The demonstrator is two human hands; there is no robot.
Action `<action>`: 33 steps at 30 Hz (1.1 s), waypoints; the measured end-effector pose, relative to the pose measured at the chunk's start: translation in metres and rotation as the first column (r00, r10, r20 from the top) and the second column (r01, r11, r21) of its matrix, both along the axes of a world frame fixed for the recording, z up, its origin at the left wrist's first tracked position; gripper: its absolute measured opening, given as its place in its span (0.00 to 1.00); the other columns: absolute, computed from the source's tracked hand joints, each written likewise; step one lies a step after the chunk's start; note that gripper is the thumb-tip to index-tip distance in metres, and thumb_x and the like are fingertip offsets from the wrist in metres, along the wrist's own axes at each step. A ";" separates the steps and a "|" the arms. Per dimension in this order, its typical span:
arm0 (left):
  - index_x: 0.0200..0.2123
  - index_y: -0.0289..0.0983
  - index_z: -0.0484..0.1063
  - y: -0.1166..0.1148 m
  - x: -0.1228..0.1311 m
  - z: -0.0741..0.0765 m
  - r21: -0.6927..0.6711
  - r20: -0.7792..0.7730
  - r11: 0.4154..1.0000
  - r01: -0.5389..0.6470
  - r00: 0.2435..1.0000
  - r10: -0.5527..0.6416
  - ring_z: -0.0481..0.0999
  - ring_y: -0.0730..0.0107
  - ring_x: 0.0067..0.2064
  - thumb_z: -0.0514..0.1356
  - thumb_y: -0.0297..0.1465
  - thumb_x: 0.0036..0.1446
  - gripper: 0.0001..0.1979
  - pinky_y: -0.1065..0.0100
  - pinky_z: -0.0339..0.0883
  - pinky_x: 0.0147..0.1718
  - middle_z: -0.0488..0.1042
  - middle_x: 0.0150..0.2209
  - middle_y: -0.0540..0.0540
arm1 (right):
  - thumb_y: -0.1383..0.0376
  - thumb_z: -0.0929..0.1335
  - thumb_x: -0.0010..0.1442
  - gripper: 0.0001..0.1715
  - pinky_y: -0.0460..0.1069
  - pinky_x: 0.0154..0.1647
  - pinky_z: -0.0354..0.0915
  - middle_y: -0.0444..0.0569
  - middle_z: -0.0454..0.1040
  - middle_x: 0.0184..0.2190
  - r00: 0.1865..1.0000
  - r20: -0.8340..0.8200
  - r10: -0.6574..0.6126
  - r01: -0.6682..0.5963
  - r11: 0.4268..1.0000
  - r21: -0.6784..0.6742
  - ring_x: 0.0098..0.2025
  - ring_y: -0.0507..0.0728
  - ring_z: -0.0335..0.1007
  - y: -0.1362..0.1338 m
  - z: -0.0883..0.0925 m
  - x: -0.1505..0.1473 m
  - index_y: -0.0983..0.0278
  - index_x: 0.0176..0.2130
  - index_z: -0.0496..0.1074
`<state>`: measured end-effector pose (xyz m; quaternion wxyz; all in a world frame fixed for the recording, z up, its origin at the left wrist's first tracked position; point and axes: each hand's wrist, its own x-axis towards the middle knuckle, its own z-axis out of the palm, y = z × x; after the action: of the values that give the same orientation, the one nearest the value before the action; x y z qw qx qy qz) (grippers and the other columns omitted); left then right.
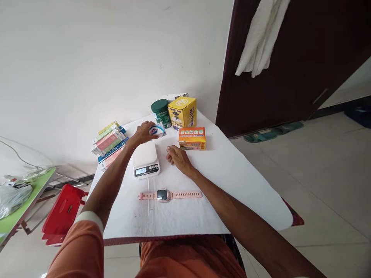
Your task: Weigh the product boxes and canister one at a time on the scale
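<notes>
My left hand (144, 132) is closed round a small white box (158, 130) with a blue and red logo, just past the far edge of a white digital scale (145, 155). The scale's display (142, 171) is lit, and its plate bears nothing. Right of the scale, my right hand (177, 158) rests on the table with its fingers curled in; no object shows in them. Close beyond it stands an orange and yellow box (192, 138). A pink watch (162, 195) with its strap laid out flat lies nearer to me.
A green canister (161, 112), a yellow box (182, 112) and a white box (175, 96) stand at the back by the wall. Several thin boxes (109, 141) are stacked at the left edge of the white-covered table (179, 220). A red chair (65, 210) stands at left.
</notes>
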<state>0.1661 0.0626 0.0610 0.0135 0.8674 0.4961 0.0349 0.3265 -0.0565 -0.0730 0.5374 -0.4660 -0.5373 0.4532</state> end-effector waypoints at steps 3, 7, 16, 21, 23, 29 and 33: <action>0.59 0.42 0.71 0.019 0.035 -0.016 -0.017 -0.023 1.000 0.012 1.000 -0.012 0.71 0.43 0.61 0.69 0.39 0.56 0.28 0.45 0.64 0.59 0.73 0.58 0.37 | 0.37 0.60 0.66 0.31 0.46 0.22 0.66 0.45 0.74 0.23 1.000 0.005 0.002 -0.002 1.000 0.006 0.22 0.52 0.69 -0.001 0.000 0.000 0.59 0.30 0.64; 0.58 0.40 0.72 0.035 0.062 -0.044 -0.049 -0.047 0.998 0.051 0.998 -0.053 0.70 0.39 0.61 0.70 0.32 0.53 0.28 0.41 0.64 0.58 0.73 0.59 0.34 | 0.38 0.61 0.66 0.30 0.45 0.22 0.65 0.45 0.74 0.24 1.000 -0.003 0.008 -0.008 1.000 -0.004 0.23 0.52 0.69 -0.002 0.000 0.001 0.59 0.31 0.64; 0.64 0.36 0.69 0.039 0.049 -0.075 -0.061 0.111 0.990 0.127 0.987 -0.120 0.71 0.46 0.63 0.68 0.27 0.55 0.33 0.52 0.68 0.59 0.70 0.62 0.32 | 0.33 0.61 0.63 0.34 0.47 0.23 0.66 0.46 0.74 0.24 1.000 -0.005 0.026 -0.026 0.999 -0.022 0.23 0.53 0.69 -0.001 -0.005 0.002 0.60 0.32 0.67; 0.63 0.35 0.69 0.027 -0.027 -0.047 0.185 0.337 0.982 0.028 0.937 -0.090 0.70 0.49 0.62 0.67 0.32 0.61 0.28 0.50 0.65 0.62 0.69 0.62 0.32 | 0.32 0.62 0.63 0.36 0.48 0.24 0.68 0.47 0.76 0.26 0.999 -0.002 0.034 -0.034 0.999 -0.024 0.24 0.53 0.70 -0.002 -0.006 0.004 0.61 0.35 0.70; 0.63 0.36 0.68 0.022 -0.073 -0.028 0.288 0.383 0.948 -0.133 0.923 0.013 0.68 0.47 0.63 0.65 0.32 0.62 0.26 0.48 0.62 0.64 0.68 0.62 0.33 | 0.32 0.62 0.63 0.36 0.47 0.24 0.67 0.47 0.76 0.26 1.000 0.011 0.027 -0.027 0.999 -0.028 0.24 0.53 0.70 -0.001 -0.008 0.003 0.61 0.36 0.71; 0.65 0.36 0.63 -0.005 -0.197 -0.003 0.248 0.326 0.733 -0.634 0.767 0.553 0.61 0.30 0.68 0.69 0.47 0.56 0.39 0.38 0.56 0.62 0.61 0.67 0.24 | 0.34 0.63 0.63 0.34 0.48 0.23 0.67 0.48 0.76 0.26 1.000 0.021 0.004 -0.004 1.000 -0.019 0.24 0.54 0.70 0.000 -0.010 0.002 0.61 0.36 0.70; 0.63 0.33 0.61 -0.018 -0.234 -0.016 0.079 0.185 0.677 -0.732 0.678 0.712 0.64 0.26 0.66 0.66 0.57 0.53 0.45 0.38 0.58 0.60 0.64 0.63 0.19 | 0.34 0.64 0.63 0.34 0.48 0.24 0.68 0.48 0.77 0.26 0.999 0.035 0.008 -0.007 0.999 -0.037 0.24 0.54 0.70 -0.002 -0.005 0.002 0.61 0.38 0.71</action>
<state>-0.0682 0.0447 0.0453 -0.0306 0.5943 0.7924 0.1341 0.3288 -0.0588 -0.0780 0.5175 -0.4817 -0.5401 0.4566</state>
